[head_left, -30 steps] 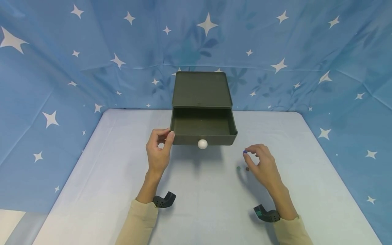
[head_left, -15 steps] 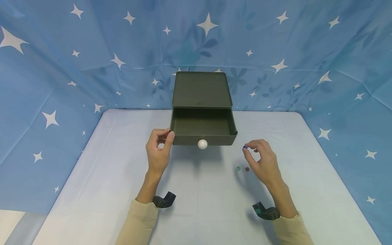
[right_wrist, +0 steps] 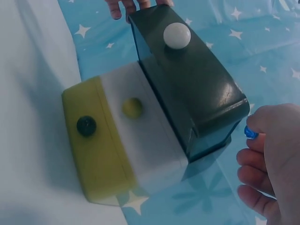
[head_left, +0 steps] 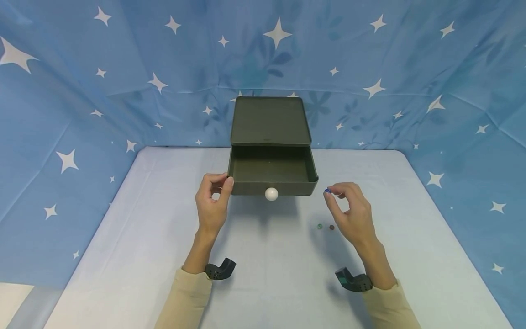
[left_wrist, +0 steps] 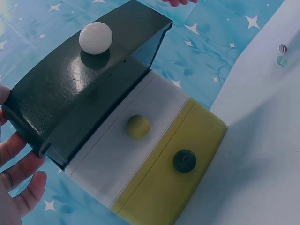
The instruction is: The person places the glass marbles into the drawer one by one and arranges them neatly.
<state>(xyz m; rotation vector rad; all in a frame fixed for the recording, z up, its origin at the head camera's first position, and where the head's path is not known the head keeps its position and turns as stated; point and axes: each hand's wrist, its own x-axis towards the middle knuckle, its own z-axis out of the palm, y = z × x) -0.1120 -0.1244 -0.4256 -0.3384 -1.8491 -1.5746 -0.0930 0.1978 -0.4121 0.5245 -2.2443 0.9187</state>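
Note:
A small chest has its dark green top drawer (head_left: 250,188) pulled out, with a white knob (head_left: 271,194) on the front. The inside of that drawer shows bare. My left hand (head_left: 211,205) grips the drawer's left front corner, thumb on the front and fingers at the side. To the right of the drawer, my right hand (head_left: 354,217) pinches a blue marble (right_wrist: 251,133) between thumb and forefinger, held above the table. A green marble (head_left: 319,226) and a reddish-brown marble (head_left: 331,227) lie on the table below that hand.
Under the top drawer, a white drawer (left_wrist: 108,154) with a yellow knob and a yellow drawer (left_wrist: 154,192) with a dark green knob are closed. The chest's dark green top (head_left: 270,121) reaches near the star-patterned blue cloth (head_left: 349,55). A white cloth covers the table (head_left: 263,283).
My right hand has moved away from me, carrying the blue marble level with the drawer front. The left hand and drawer stay put.

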